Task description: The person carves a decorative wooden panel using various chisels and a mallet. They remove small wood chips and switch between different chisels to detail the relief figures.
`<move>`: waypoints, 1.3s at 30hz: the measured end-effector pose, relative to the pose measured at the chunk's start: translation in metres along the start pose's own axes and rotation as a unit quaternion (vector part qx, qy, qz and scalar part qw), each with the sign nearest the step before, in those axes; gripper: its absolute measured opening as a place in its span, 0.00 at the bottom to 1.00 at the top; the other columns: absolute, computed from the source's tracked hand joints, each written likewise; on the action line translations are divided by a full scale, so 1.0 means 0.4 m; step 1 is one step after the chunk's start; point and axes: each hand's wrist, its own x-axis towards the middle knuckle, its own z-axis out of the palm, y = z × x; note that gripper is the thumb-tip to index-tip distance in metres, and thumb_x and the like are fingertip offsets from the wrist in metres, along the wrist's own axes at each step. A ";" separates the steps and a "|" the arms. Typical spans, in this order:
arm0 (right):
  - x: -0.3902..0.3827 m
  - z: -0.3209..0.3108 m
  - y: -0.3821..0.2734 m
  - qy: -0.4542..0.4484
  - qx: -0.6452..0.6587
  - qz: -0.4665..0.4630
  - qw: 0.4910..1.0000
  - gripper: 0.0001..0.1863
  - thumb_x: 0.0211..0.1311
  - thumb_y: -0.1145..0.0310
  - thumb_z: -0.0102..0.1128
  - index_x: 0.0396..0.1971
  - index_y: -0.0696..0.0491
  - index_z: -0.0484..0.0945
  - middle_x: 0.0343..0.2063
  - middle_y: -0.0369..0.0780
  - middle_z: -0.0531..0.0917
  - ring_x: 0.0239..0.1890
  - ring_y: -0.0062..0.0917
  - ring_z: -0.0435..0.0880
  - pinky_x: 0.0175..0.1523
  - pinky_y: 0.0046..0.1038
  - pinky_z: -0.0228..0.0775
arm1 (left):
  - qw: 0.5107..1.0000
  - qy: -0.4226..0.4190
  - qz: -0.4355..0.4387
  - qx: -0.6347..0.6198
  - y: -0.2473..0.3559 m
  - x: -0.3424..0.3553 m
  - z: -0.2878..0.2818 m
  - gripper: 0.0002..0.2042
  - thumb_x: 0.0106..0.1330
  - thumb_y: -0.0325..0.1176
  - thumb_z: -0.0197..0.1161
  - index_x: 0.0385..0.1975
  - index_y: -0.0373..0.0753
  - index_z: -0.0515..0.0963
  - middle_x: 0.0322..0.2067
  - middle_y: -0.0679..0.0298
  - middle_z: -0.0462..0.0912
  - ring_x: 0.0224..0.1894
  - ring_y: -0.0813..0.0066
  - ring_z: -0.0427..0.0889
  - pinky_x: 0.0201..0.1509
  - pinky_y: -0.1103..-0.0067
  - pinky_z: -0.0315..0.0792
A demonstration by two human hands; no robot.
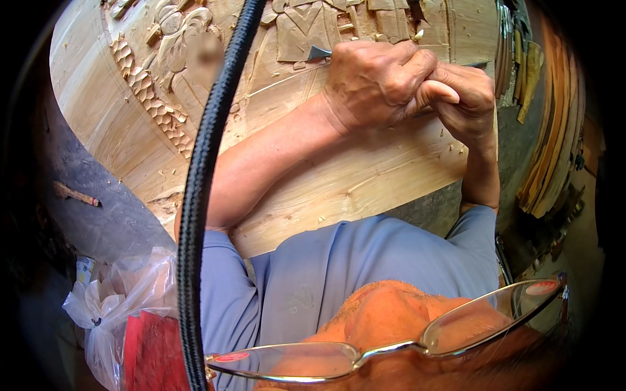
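Observation:
A large pale wooden panel [365,176] with relief carving of figures and a scaled border lies before me. My left hand [375,85] and my right hand [464,98] are clasped together around a carving chisel. Its grey blade tip [318,52] sticks out to the left of my left hand and rests on the carved surface beside a figure. The handle is mostly hidden inside both fists. Small wood chips lie on the panel near my hands.
A black braided cord [207,169] hangs close to the camera, crossing the view top to bottom. A clear plastic bag [120,293] with a red packet [153,352] sits lower left. Wooden slats [554,143] lean at the right. A stick [75,194] lies on the grey floor.

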 end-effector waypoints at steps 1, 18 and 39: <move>0.000 0.000 -0.001 0.002 -0.003 -0.001 1.000 0.07 0.55 0.82 0.71 0.35 0.61 0.86 0.28 0.43 0.87 0.29 0.36 0.87 0.34 0.33 0.76 | 1.000 -0.004 0.000 -0.002 0.001 0.001 -0.001 0.22 0.75 0.58 0.63 0.37 0.44 0.86 0.24 0.67 0.85 0.24 0.67 0.87 0.24 0.73 0.76; 0.007 0.037 -0.003 0.019 0.048 -0.015 0.999 0.08 0.52 0.84 0.69 0.33 0.59 0.85 0.27 0.41 0.85 0.27 0.36 0.86 0.33 0.32 0.75 | 1.000 0.010 -0.027 0.014 0.001 -0.008 -0.016 0.18 0.73 0.54 0.67 0.33 0.44 0.86 0.24 0.66 0.86 0.24 0.67 0.87 0.25 0.73 0.76; -0.031 0.068 -0.044 0.025 0.012 0.027 0.999 0.08 0.64 0.72 0.75 0.39 0.60 0.88 0.30 0.45 0.88 0.29 0.36 0.89 0.34 0.31 0.78 | 0.986 -0.140 0.035 -0.079 -0.033 -0.028 -0.070 0.24 0.74 0.60 0.62 0.44 0.42 0.84 0.30 0.63 0.86 0.30 0.62 0.88 0.30 0.70 0.80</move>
